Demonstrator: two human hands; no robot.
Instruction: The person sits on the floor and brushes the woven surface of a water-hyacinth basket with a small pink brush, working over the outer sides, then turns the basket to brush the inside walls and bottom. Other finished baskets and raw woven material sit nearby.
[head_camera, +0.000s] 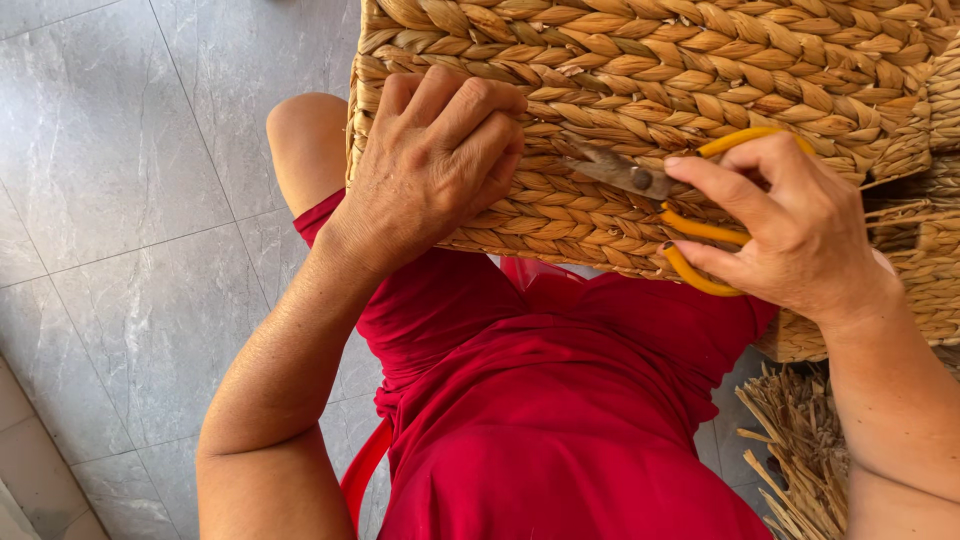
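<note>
A big woven basket of thick braided straw-coloured fibre rests across the person's lap, its side wall turned up toward them, and everything else here sits around that basket. The left hand lies flat on the basket's near wall close to its left edge, fingers curled down and pressed against the braids, holding the wall steady rather than closing around anything. To the right of it, on the same wall, the right hand grips a pair of scissors with yellow loop handles; the thumb and fingers pass through and around the loops, closed firmly on them. The dark metal blades (worn and rusty-looking) point left toward the left hand, lying right against the weave, their tips just beside the left fingertips, nearly touching. Whether the blades hold a strand between them I cannot tell. Below the basket is the person's red garment, with one bare knee showing beside the basket's left edge. Under the basket's right end a bundle of loose dry straw lies on the floor, and grey stone tiles spread out to the basket's left.
</note>
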